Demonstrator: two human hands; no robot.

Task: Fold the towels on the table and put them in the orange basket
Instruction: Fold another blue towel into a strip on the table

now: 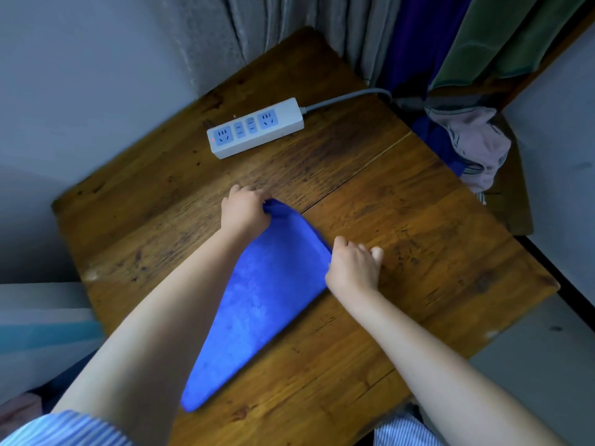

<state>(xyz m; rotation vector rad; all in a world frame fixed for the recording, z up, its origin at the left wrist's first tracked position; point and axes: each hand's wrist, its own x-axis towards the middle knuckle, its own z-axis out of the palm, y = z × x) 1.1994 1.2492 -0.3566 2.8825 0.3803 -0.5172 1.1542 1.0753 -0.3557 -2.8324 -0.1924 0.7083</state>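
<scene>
A blue towel [257, 304] lies on the wooden table [402, 246], stretched from the near edge toward the middle. My left hand [244, 210] grips its far left corner with curled fingers. My right hand [354, 268] grips the far right corner at the towel's edge. My left forearm covers part of the towel's left side. No orange basket is in view.
A white power strip [256, 128] with a grey cable lies at the back of the table. Curtains [322, 30] hang behind it. A heap of pink and blue clothes [473, 146] sits on a chair at the right.
</scene>
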